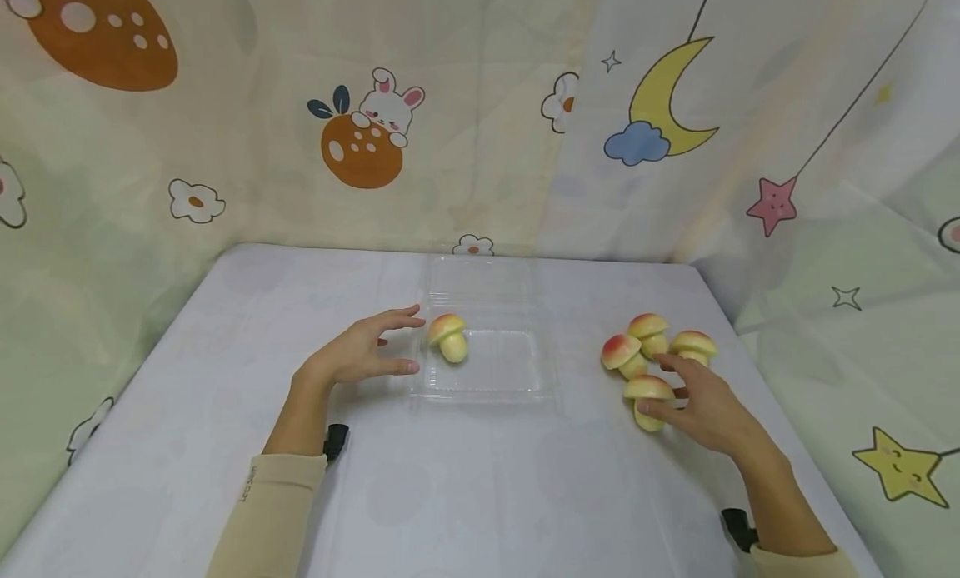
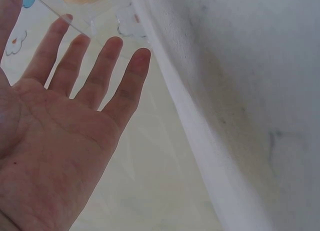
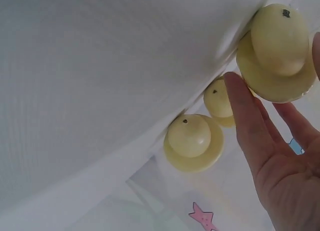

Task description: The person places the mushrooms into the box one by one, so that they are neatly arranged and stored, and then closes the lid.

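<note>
Beside the left edge of a clear plastic clamshell box [image 1: 510, 366], my left hand [image 1: 367, 346] is held with fingers apart and nothing in its grasp. One toy mushroom [image 1: 452, 349], red-yellow on the cap with a pale stem, lies in the box's left part. To the right, my right hand [image 1: 708, 405] reaches around the nearest mushroom [image 1: 647, 388] of a small group, thumb at its stem and the other fingers spread. The right wrist view shows that mushroom's stem base [image 3: 281, 38] between thumb and extended fingers.
Three more mushrooms [image 1: 620, 353] lie close together just beyond the right hand. The box's raised or laid-back lid [image 1: 483, 280] extends toward the table's far edge. A white cloth covers the table [image 1: 480, 495], and patterned curtains [image 1: 480, 145] hang behind and at both sides.
</note>
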{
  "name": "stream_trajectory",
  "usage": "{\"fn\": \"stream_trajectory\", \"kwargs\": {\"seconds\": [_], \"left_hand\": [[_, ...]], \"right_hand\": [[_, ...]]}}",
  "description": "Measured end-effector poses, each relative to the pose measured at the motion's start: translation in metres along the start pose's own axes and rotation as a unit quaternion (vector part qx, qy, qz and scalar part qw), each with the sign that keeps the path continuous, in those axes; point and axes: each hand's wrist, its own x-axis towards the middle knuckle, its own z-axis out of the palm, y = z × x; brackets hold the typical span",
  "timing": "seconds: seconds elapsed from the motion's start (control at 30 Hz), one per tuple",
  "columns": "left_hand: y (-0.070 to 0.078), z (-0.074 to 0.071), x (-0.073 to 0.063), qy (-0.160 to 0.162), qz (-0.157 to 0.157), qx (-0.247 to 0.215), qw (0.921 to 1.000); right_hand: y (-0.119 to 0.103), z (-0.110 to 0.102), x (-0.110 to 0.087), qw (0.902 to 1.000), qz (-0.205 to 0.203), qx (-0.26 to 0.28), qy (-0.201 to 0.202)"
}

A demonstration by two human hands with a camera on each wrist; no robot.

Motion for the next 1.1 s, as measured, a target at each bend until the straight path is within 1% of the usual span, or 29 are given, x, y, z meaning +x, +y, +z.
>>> {"fn": "stream_trajectory", "kwargs": {"seconds": [0.13,0.2,0.33,0.57,0.8,0.93,1.03,1.1], "left_hand": [[0.0001,0.0002,0.0002,-0.001,-0.003,-0.003,1.0000],[0.0002,0.0006,0.0004,-0.002,-0.005,-0.004,1.0000],[0.0004,0.0011,-0.0003,-0.001,-0.007,-0.004,1.0000],[0.0020,0.0013,0.0000,0.000,-0.003,-0.008,1.0000],[0.0012,0.0004,-0.0003,0.001,-0.004,-0.003,1.0000],[0.0008,0.0006,-0.0001,0.001,-0.004,-0.005,1.0000],[0.0013,0.0008,0.0000,0.000,-0.004,-0.008,1.0000],[0.0013,0.0009,-0.0002,0.000,-0.007,-0.010,0.9999]], "right_hand": [[0.0018,0.0011,0.0001,0.9997,0.022,0.002,-0.014],[0.0025,0.0018,0.0003,0.9996,0.021,0.005,-0.015],[0.0029,0.0021,0.0008,0.9999,0.009,-0.001,-0.012],[0.0066,0.0027,-0.0007,0.9991,-0.042,0.002,0.006],[0.0056,-0.0007,-0.0014,0.9992,-0.039,0.005,0.008],[0.0035,-0.0035,-0.0026,0.9990,-0.040,0.016,0.014],[0.0025,-0.0037,-0.0028,0.9980,-0.055,0.024,0.018],[0.0018,-0.0026,-0.0019,0.9967,-0.073,0.025,0.025]]}}
